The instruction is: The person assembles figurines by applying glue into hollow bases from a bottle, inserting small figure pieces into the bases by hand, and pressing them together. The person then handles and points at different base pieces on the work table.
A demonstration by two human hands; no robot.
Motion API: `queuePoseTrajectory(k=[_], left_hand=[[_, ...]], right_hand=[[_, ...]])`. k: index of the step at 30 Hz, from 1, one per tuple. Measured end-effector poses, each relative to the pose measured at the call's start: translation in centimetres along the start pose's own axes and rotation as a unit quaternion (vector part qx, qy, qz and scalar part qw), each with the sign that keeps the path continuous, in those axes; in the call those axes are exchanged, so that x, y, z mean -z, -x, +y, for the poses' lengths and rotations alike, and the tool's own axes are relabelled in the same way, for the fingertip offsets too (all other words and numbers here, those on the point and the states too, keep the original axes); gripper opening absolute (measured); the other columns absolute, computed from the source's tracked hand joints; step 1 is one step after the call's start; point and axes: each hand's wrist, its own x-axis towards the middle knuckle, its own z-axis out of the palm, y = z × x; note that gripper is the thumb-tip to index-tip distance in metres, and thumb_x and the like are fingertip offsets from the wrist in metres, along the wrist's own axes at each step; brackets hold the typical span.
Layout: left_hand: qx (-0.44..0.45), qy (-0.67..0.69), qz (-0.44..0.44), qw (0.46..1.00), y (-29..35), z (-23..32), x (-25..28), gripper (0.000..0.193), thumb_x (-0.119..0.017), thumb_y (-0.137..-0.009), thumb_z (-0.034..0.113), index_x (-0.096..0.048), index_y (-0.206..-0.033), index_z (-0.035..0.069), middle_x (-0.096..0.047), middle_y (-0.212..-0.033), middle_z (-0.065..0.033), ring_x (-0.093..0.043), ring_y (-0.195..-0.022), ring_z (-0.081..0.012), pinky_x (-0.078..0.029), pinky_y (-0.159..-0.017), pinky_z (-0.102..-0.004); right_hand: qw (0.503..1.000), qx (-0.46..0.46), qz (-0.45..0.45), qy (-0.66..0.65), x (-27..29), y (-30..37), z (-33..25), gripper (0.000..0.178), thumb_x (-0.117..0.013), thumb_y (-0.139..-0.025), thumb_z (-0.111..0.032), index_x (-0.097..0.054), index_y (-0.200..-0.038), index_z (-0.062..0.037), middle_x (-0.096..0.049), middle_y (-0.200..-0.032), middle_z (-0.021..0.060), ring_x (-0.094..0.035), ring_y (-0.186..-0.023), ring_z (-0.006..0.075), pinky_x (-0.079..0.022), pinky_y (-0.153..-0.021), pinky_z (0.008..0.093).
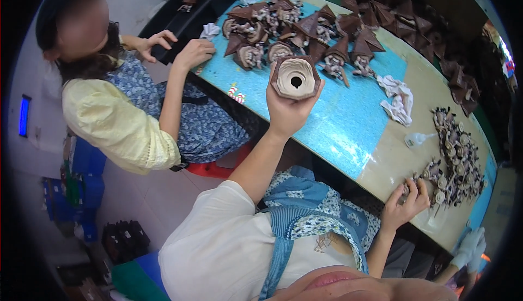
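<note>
My left hand [289,113] is raised over the near edge of the table, closed around a brown six-sided hollow piece [283,81]. Its cream, ridged inside faces up, with a dark round hole at the bottom. At the right, my right hand [402,208] rests by the table edge, its fingers bent round a small figurine [404,192] that they partly hide. Beside those fingers spreads a pile of small brown and cream figurines [463,159]. Beyond my left hand stand several brown-roofed ornaments [336,56] on a blue mat [340,129].
A small clear squeeze bottle [417,139] and a crumpled white cloth [399,98] lie between my hands. More brown roof pieces [403,17] are heaped along the far side. A co-worker [125,105] sits at left with hands at the table; gloved hands [469,249] show at lower right.
</note>
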Motion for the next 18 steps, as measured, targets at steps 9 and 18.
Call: queuePoseTrajectory(k=[9, 18], left_hand=[[-0.118, 0.005, -0.128, 0.985, 1.6, 0.8, -1.8, 0.056, -0.082, -0.068, -0.006, -0.051, -0.114, 0.000, -0.058, -0.108, -0.0101, -0.060, -0.096, -0.0161, -0.050, -0.083, -0.0282], [-0.108, 0.013, -0.162, 0.981, 1.8, 0.6, -2.5, 0.062, -0.080, -0.069, -0.008, -0.046, -0.119, 0.004, -0.060, -0.097, -0.0091, -0.058, -0.086, -0.0144, -0.049, -0.073, -0.0268]], right_hand=[[1.000, -0.008, 0.006, -0.007, -0.1, 0.1, -0.1, 0.019, -0.065, -0.079, -0.004, -0.067, -0.098, -0.0015, -0.057, -0.114, 0.0147, -0.048, -0.106, 0.0321, -0.041, -0.091, 0.0417], [1.000, -0.024, -0.001, -0.017, 0.0, 0.2, 0.0, 0.020, -0.065, -0.078, -0.004, -0.067, -0.098, -0.0019, -0.057, -0.115, 0.0142, -0.047, -0.107, 0.0314, -0.041, -0.092, 0.0415]])
